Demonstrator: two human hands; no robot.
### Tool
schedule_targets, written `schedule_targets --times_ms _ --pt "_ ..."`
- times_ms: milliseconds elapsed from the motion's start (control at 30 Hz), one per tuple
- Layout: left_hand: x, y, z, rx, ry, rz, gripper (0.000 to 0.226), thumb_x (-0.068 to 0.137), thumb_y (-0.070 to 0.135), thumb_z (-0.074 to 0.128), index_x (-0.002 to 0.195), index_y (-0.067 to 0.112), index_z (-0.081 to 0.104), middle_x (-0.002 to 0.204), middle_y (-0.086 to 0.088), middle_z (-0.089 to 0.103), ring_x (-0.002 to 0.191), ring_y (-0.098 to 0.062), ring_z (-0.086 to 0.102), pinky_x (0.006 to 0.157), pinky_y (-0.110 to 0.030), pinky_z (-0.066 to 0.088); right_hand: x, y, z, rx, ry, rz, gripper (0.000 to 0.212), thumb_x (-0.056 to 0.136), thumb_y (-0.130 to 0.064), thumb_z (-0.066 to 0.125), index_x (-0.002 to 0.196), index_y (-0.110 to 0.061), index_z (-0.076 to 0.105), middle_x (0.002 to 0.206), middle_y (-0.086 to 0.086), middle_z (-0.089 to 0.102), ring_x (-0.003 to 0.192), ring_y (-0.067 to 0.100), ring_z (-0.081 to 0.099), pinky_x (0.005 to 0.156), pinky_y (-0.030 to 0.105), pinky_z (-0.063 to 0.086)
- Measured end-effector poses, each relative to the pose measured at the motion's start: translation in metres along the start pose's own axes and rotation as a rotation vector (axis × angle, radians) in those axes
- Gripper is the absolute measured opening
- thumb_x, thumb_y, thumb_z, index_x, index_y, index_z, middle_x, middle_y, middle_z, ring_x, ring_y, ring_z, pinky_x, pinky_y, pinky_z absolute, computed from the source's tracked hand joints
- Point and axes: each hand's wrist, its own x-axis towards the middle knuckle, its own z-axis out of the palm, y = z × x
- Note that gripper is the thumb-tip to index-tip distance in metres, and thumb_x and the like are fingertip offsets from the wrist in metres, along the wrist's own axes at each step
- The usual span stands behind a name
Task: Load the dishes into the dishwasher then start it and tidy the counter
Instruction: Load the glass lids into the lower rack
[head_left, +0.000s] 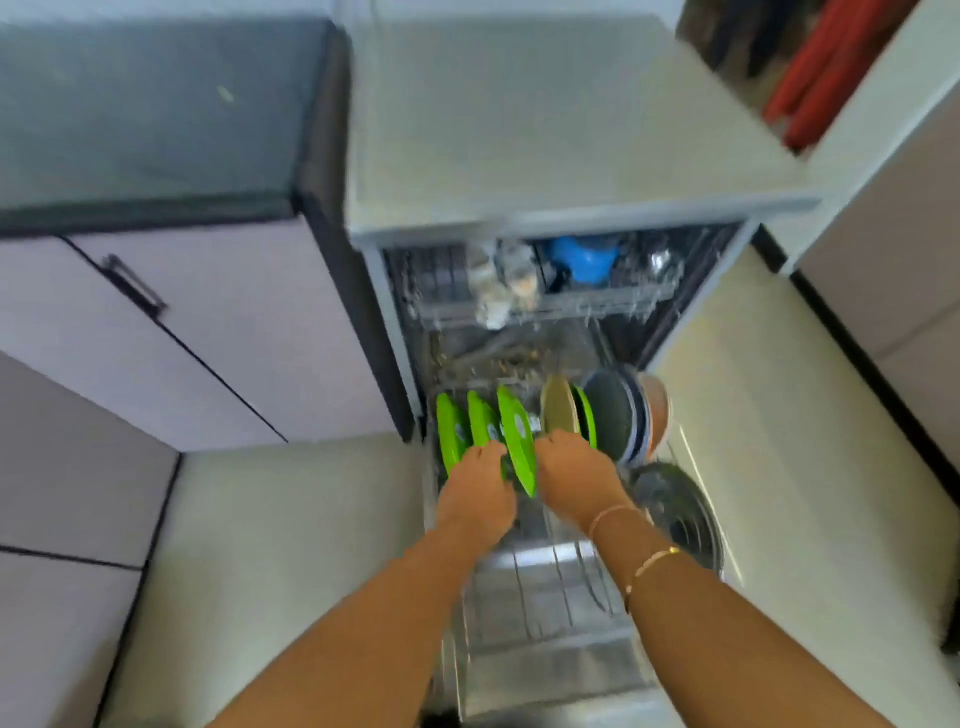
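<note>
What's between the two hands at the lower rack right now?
A green plate, standing on edge in the rack, lies between the left hand and right hand, in the head view.

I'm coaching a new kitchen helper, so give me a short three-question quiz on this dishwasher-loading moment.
1. True or false: the left hand and the right hand are both down at the lower rack.
2. Where does the blue item sit? A: upper rack. B: lower rack. C: counter.
3. How many green plates stand on edge to the left of the beige plate?
Key: 1 true; 2 A; 3 three.
</note>
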Motion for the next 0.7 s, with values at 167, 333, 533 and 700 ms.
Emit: schedule_targets --times_ms 167,333,533,700 --pt "-0.037 -0.004 -0.099 0.016 0.201 -0.042 0.027 0.087 0.015 0.049 0.114 0.012 0.052 0.116 -0.012 0.053 0.107 -0.032 0.051 0.087 -0.037 0.042 0.003 -0.082 -0.089 -0.041 0.110 -0.243 0.020 0.092 -0.010 0.043 0.105 -0.006 0.057 0.112 0.015 0.055 0.107 0.033 0.055 0.079 0.041 0.049" --pt "-0.064 -0.028 -0.180 0.035 0.364 -0.111 0.039 0.091 0.019 0.049 0.130 0.016 0.043 0.129 -0.007 0.047 0.117 -0.029 0.047 0.096 -0.041 0.043 0.010 -0.175 -0.148 -0.116 0.154 -0.464 0.026 0.096 -0.019 0.041 0.117 -0.009 0.052 0.119 0.010 0.049 0.111 0.030 0.050 0.082 0.039 0.046" --pt "-0.069 -0.081 -0.289 0.054 0.521 -0.102 0.043 0.092 0.015 0.049 0.134 0.017 0.040 0.134 -0.006 0.045 0.119 -0.025 0.048 0.098 -0.035 0.043 0.046 -0.284 -0.189 -0.113 0.290 -0.587 0.032 0.095 -0.013 0.041 0.126 -0.012 0.049 0.119 0.006 0.051 0.108 0.026 0.053 0.081 0.033 0.045" --pt "-0.083 -0.167 -0.393 0.083 0.637 -0.158 0.044 0.094 0.017 0.047 0.137 0.018 0.037 0.137 -0.004 0.042 0.122 -0.023 0.045 0.100 -0.032 0.040 0.098 -0.396 -0.208 -0.051 0.349 -0.590 0.020 0.095 -0.015 0.039 0.109 -0.011 0.053 0.114 0.008 0.053 0.102 0.025 0.056 0.081 0.031 0.047"
